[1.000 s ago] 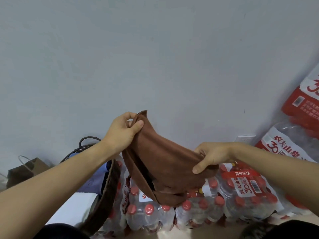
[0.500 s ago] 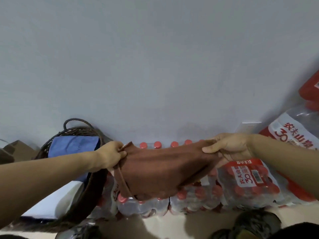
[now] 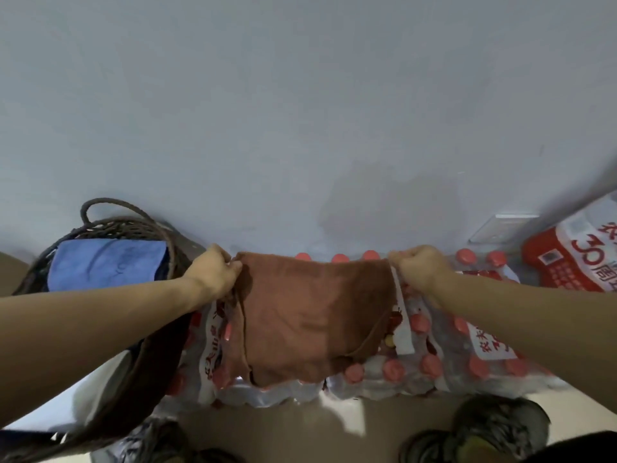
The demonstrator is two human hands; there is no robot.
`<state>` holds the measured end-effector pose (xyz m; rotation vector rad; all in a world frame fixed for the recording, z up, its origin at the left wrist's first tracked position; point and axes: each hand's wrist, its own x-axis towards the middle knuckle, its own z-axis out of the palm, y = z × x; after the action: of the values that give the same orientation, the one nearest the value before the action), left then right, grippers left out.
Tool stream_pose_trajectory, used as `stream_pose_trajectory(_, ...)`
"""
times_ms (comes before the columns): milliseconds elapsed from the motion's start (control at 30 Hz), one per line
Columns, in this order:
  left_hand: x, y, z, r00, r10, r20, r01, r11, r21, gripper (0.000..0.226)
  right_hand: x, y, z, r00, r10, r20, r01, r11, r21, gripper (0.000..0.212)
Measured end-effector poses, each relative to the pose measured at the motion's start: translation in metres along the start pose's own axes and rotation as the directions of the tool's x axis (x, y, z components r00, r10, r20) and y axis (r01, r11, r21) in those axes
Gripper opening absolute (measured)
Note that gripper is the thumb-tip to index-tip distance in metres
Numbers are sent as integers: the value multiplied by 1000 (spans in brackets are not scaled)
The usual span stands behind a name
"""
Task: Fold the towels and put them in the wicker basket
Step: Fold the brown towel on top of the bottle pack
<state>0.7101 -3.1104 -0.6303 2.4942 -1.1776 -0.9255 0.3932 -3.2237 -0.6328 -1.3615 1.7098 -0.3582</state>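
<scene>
Left hand: the left hand (image 3: 215,274) is curled round the brown towel's (image 3: 310,315) top left corner, pinching the cloth between thumb and fingers.
Right hand: the right hand (image 3: 415,270) grips the top right corner the same way, level with the left, at 3 o'clock from it, with the towel's top edge stretched between them.
Change: a second ago the towel hung bunched, the left hand high and the right hand low on a crumpled fold; half a second ago both hands had come level but the cloth was still gathered. Now the hands have drawn apart and the towel hangs as a flat panel, doubled by the look of the layered side edges.
Towel now: in the air, in front of the packs of water bottles (image 3: 417,359), its lower edge hanging toward 6 o'clock over the red caps; I cannot tell whether it touches them.
Meaning for the task: I judge this a squaring-up of a half fold; one more fold likely remains before it goes into the basket.
Wicker basket: the wicker basket (image 3: 110,225) stands at 9 o'clock from the left hand, just beside it, by the wall (image 3: 300,111).
Already in: a folded blue towel (image 3: 107,264) lies in the basket.
Risk: the corners may slip out of line when the towel is folded again.
Below: shoes (image 3: 500,426) at 6 o'clock, on the floor.
</scene>
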Motion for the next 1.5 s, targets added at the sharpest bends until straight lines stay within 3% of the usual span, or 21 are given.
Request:
stream_pose_trajectory(67, -12, 3, -1, 1000, -19, 9, 18, 994, 109, 45, -9, -1, 0, 995, -18, -94, 4, 990, -142, 29)
stream_pose_trajectory(133, -30, 6, -4, 999, 41, 4, -41, 981, 190, 46, -28, -4, -2, 997, -47, -65, 30, 972, -234, 32)
stream_pose_trajectory(200, -53, 10, -7, 995, 95, 37, -101, 962, 255, 28, -55, -10, -2, 989, 26, 146, 19, 953, -301, 34)
stream_pose_trajectory(300, -88, 7, -4, 977, -43, 207, -15, 963, 269, 44, -97, -8, 3, 835, 286, 471, -71, 903, -424, 45)
stream_pose_trajectory(367, -111, -1, 5, 923, -210, 322, 152, 969, 197, 57, -118, -1, 6, 738, 393, 548, -40, 837, -546, 44)
stream_pose_trajectory(400, -117, -8, 12, 916, -214, 339, 156, 969, 191, 58, -125, 4, 10, 734, 400, 549, -17, 819, -574, 44)
stream_pose_trajectory(500, -127, -20, 35, 983, -116, 140, 97, 986, 137, 45, -138, 16, 22, 853, 269, 447, -40, 888, -458, 38)
stream_pose_trajectory(600, -137, -21, 53, 985, -94, -144, 69, 983, -171, 33, -140, 23, 37, 971, 8, 239, 71, 945, -321, 46)
stream_pose_trajectory(733, -148, -17, 62, 921, -123, -368, -26, 927, -375, 26, -138, 31, 59, 1000, -24, -19, 25, 998, 60, 21)
stream_pose_trajectory(900, -146, -19, 45, 841, -183, -510, -104, 869, -483, 24, -138, 36, 54, 997, -18, -69, 42, 933, 358, 10)
stream_pose_trajectory(1033, -134, -12, 28, 884, -194, -426, -150, 744, -651, 30, -135, 35, 23, 997, -75, 31, 46, 837, 546, 12)
stream_pose_trajectory(1100, -128, -9, 23, 898, -146, -414, -185, 729, -659, 29, -132, 32, 9, 995, -83, 54, 34, 799, 601, 11)
stream_pose_trajectory(1167, -123, -6, 17, 894, -119, -433, -216, 730, -648, 26, -127, 29, 2, 998, -54, 28, 22, 756, 655, 12)
stream_pose_trajectory(1267, -113, -2, 17, 914, -144, -380, -200, 656, -728, 25, -121, 27, 7, 998, 14, -66, 35, 727, 685, 21)
stream_pose_trajectory(1367, -113, -2, 30, 970, -173, -169, -41, 572, -819, 56, -126, 33, 31, 980, 57, -193, 56, 842, 537, 38)
stream_pose_trajectory(1433, -122, -10, 48, 961, -218, -171, 22, 674, -738, 54, -138, 40, 49, 972, 36, -232, 57, 922, 384, 46)
stream_pose_trajectory(1500, -137, -16, 69, 957, -224, -186, 46, 748, -662, 49, -149, 47, 69, 985, -31, -170, 79, 957, 279, 53)
